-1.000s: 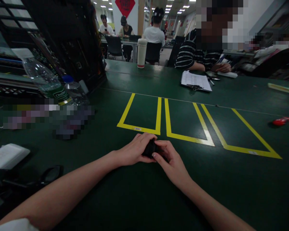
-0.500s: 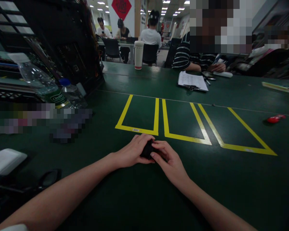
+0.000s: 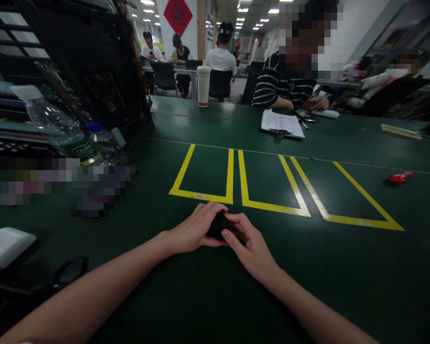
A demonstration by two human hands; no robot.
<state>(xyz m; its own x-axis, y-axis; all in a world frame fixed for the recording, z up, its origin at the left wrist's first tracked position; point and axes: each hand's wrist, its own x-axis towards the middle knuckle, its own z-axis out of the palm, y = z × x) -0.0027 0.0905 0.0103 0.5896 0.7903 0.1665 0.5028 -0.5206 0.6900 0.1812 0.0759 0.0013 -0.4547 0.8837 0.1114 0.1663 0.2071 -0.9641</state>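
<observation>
A small dark object [image 3: 218, 226], black and rounded, sits between my two hands over the near part of the green table [image 3: 186, 296]. My left hand [image 3: 195, 228] is wrapped round its left side, with the thumb low and the fingers over the top. From the right, my right hand [image 3: 249, 243] pinches its edge with thumb and fingertips. Much of the object is covered by my fingers, so its exact kind cannot be made out. Just beyond my hands, yellow tape [image 3: 200, 196] marks out three open-backed frames on the tabletop.
Plastic bottles [image 3: 105, 143] and an open black computer case [image 3: 103, 81] stand at left. A white box [image 3: 9, 246] lies nearer. Across the table are a white cup [image 3: 203, 87], a clipboard [image 3: 282, 124] and a person in a striped top [image 3: 267, 86]. A red wrapped item [image 3: 401, 177] lies right.
The view has shifted slightly, moving the scene a little left and down. Both hands keep their hold on the black object, with almost no change in the fingers.
</observation>
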